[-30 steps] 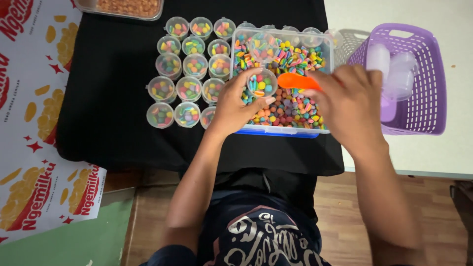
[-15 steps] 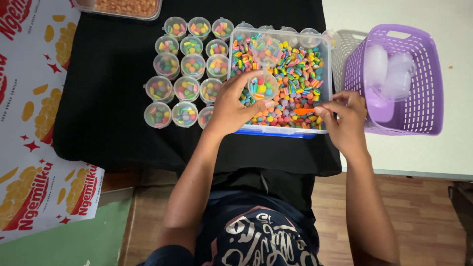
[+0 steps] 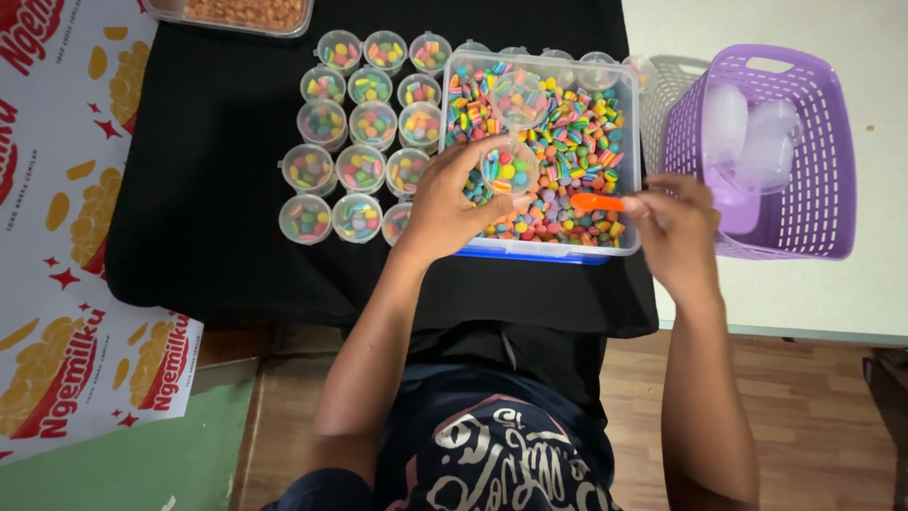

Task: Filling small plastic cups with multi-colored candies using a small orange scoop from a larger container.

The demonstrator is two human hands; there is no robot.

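Over the clear rectangular plastic tub point(image 3: 632, 142) of multicoloured candy pieces, which serves as landmark, both hands work. Left hand point(image 3: 452, 201): fingers curled round a small clear round plastic cup point(image 3: 509, 168), part-filled with coloured candies, held just above the tub's near-left portion. Grip closed on the cup; thumb at the near rim, fingertips at the far side. Right hand point(image 3: 673, 225): sits at the tub's near-right corner, fingers pinched shut on the handle of a small orange plastic spoon point(image 3: 598, 202). Spoon lies roughly level, bowl pointing left toward the cup, over the candies; cannot tell whether the bowl touches them.

Left of the tub: a cluster of small clear round filled cups point(image 3: 362, 132), each holding coloured candies, standing in rows, touching or just beside one another, on a black cloth point(image 3: 208, 142) that covers the desk. A second clear cup point(image 3: 519, 97) rests inside the tub, toward its far side. Right of the tub: a purple perforated plastic basket point(image 3: 823, 170) containing clear empty containers, with a white basket point(image 3: 670, 90) partly behind it. Far-left of the tub: a clear tray of brown snack pieces point(image 3: 248, 13), cut by the frame edge.
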